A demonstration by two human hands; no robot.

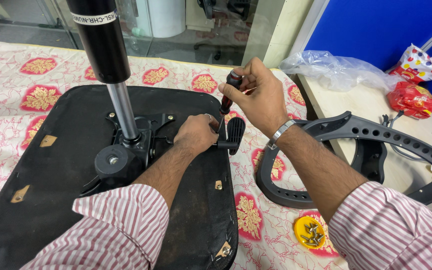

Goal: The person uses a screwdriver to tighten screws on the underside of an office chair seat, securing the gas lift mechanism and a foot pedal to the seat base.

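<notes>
An upturned black chair seat (66,165) lies on a patterned cloth, with its metal mechanism plate (148,127) and a black gas cylinder (103,42) standing up from it. My right hand (257,95) grips a screwdriver (227,97) with a red and black handle, held upright at the seat's right edge. My left hand (196,134) rests on the seat just below, fingers closed around the screwdriver's lower end beside a black lever paddle (235,131). The screwdriver tip is hidden behind my left hand.
A black curved chair frame (376,137) leans at the right, partly on a wooden table (361,102). A yellow lid holding several screws (309,232) lies on the cloth. Clear plastic wrap (336,67) and red snack bags (412,97) sit on the table.
</notes>
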